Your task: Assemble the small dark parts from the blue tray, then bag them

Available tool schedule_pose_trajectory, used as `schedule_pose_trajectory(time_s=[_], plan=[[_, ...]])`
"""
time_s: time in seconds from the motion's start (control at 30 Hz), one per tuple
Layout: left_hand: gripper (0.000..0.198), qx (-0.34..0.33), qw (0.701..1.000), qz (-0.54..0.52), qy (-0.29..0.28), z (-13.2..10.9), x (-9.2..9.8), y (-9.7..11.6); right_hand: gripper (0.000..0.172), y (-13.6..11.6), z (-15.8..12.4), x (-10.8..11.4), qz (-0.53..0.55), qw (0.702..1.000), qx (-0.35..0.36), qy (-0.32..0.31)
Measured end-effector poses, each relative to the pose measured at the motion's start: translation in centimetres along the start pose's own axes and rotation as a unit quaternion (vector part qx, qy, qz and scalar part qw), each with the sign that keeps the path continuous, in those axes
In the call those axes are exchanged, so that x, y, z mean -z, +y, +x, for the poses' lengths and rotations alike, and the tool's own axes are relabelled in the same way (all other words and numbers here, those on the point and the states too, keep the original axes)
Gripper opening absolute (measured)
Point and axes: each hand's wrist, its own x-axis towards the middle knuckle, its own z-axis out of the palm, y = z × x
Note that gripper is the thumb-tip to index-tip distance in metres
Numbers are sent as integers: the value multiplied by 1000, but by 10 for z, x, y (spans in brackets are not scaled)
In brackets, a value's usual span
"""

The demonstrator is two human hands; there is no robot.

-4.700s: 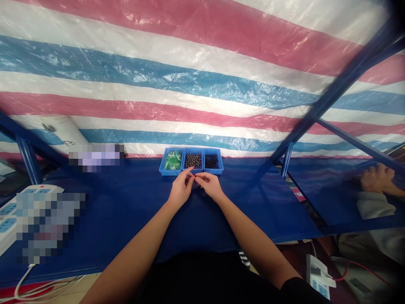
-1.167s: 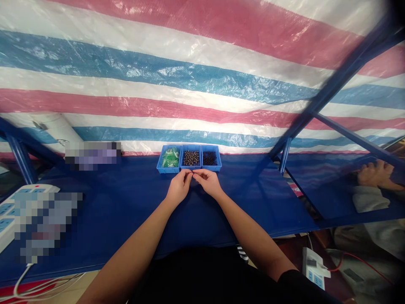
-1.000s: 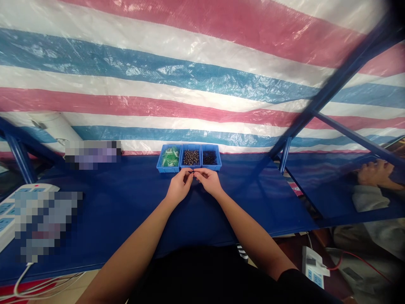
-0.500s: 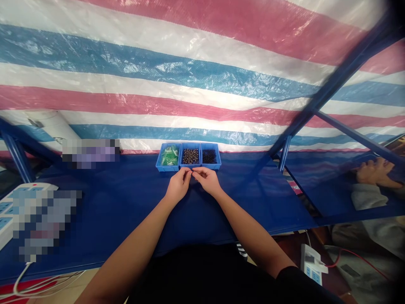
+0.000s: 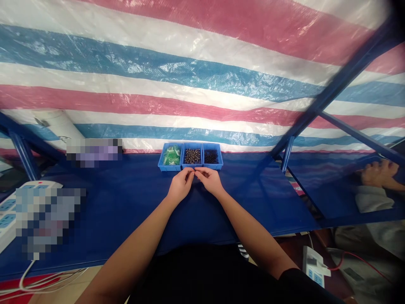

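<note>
My left hand (image 5: 181, 184) and my right hand (image 5: 210, 180) meet fingertip to fingertip over the near side of the table. Both are closed in a pinch. Whatever lies between the fingertips is too small to make out. Just beyond them three blue bins stand side by side. The left bin (image 5: 171, 168) holds green pieces in clear plastic. Small brass-and-dark metal parts (image 5: 193, 156) fill the middle bin, the one nearest my fingers. In the right bin lie thin black parts (image 5: 211, 157), perhaps screws.
The blue table (image 5: 126, 211) carries a white power strip (image 5: 11, 211) at left, beside blurred-out items. Blue metal posts (image 5: 287, 154) rise at both ends. A striped sheet (image 5: 190, 84) hangs behind. Another person's hands (image 5: 378, 173) are at far right.
The view has shifted slightly, so everything on the table sits a little further right. My hands keep the same fingertip-to-fingertip pinch in front of the bins.
</note>
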Motion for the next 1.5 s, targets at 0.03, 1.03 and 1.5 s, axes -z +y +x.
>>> schedule_pose_trajectory(time_s=[0.03, 1.03, 1.5], plan=[[21, 0, 1000, 2, -1, 0, 0, 0, 36, 0, 0, 0, -1, 1000, 1, -1], [22, 0, 1000, -4, 12, 0, -2, -4, 34, 4, 3, 2, 10, 1000, 14, -2], [23, -3, 1000, 9, 3, -1, 3, 4, 34, 2, 0, 0, 1, 1000, 24, -3]])
